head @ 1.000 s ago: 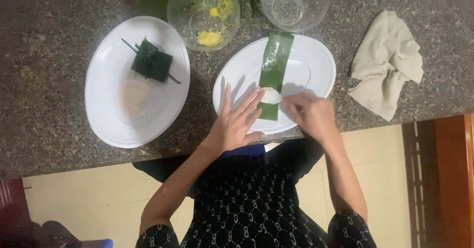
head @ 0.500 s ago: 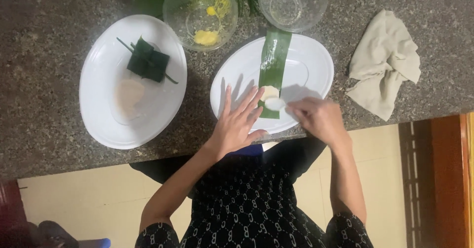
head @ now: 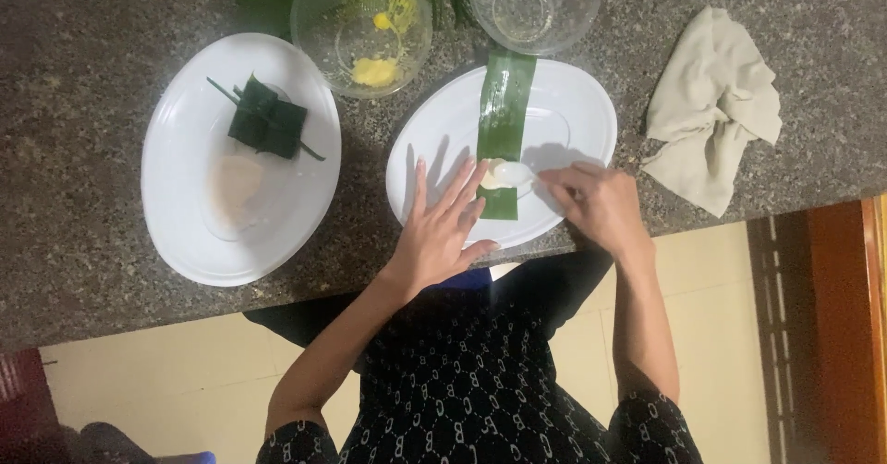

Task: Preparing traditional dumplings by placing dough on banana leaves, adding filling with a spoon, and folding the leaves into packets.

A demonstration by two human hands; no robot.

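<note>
The leaf strip [head: 504,122] is pressed flat by the spread left hand [head: 442,233]; a white spoon [head: 514,174] is pinched by the right hand [head: 596,207], its handle hidden. The dough underneath is barely made out.

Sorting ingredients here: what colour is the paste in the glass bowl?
Yellow; the paste in the glass bowl shows best in the head view.

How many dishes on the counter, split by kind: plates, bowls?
White plates: 2 (left plate, right plate)
Glass bowls: 2 (left bowl, right bowl)
Total: 4
</note>
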